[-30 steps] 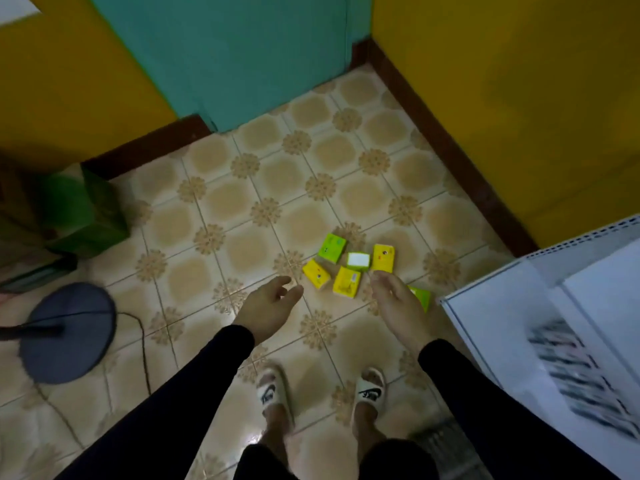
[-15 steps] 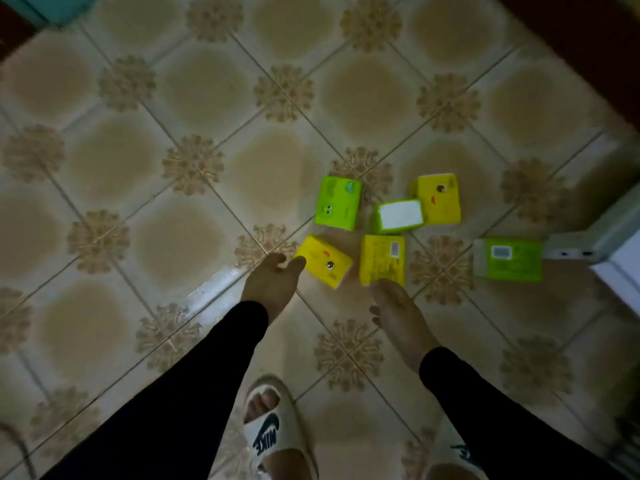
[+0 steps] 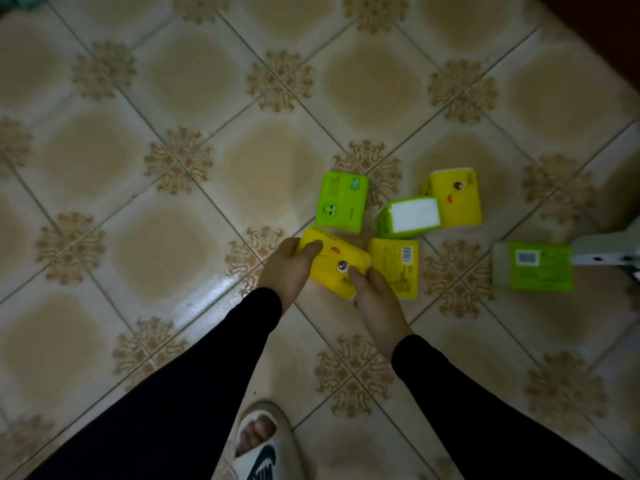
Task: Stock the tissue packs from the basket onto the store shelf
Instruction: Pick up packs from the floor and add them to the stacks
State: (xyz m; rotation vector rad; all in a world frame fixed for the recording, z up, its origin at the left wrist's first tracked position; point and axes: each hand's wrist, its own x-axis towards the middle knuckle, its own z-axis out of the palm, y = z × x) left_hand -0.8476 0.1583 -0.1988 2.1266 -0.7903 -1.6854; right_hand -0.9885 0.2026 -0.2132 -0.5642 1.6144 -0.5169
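Observation:
Several tissue packs lie scattered on the tiled floor. A yellow pack with a face (image 3: 332, 261) is held between both hands: my left hand (image 3: 287, 271) grips its left end, my right hand (image 3: 375, 299) holds its lower right corner with the thumb on top. Beside it lies a yellow pack with a barcode (image 3: 394, 266). Beyond are a green pack with a face (image 3: 343, 200), a green pack showing its white end (image 3: 408, 216) and another yellow face pack (image 3: 455, 199). A green pack with a barcode (image 3: 533, 265) lies to the right. No basket is in view.
The white foot of a shelf unit (image 3: 606, 251) touches the right-hand green pack at the frame's right edge. A dark skirting (image 3: 602, 29) runs across the top right corner. My sandalled foot (image 3: 258, 441) stands below the hands. Patterned tiles (image 3: 173, 220) stretch left.
The camera has dropped closer to the floor. Both hands have reached forward and closed on the yellow face pack, which was lying untouched before.

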